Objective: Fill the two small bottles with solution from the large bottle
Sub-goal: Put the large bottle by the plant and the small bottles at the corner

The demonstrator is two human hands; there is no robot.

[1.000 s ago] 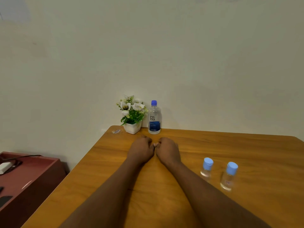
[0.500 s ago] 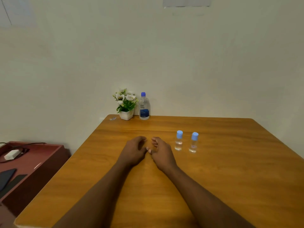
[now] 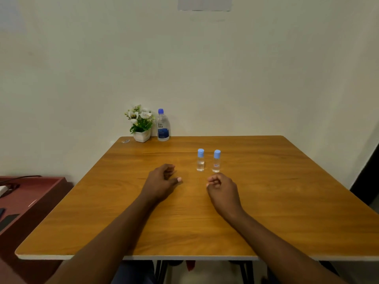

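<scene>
Just beyond right hand point(image 3: 222, 188), grip loosely curled and empty: two capped small bottles point(image 3: 200, 160), upright on table point(image 3: 266, 201). Farther, ahead of empty left hand point(image 3: 162, 181): large bottle point(image 3: 163, 125), upright, capped.

A plain home-like room: a wooden counter point(image 3: 266, 201) stands against a bare off-white wall point(image 3: 246, 68). A small potted flower arrangement point(image 3: 140, 125) sits at its far left corner, and a low reddish cabinet point(image 3: 30, 193) with cables stands at the frame's left edge.
</scene>
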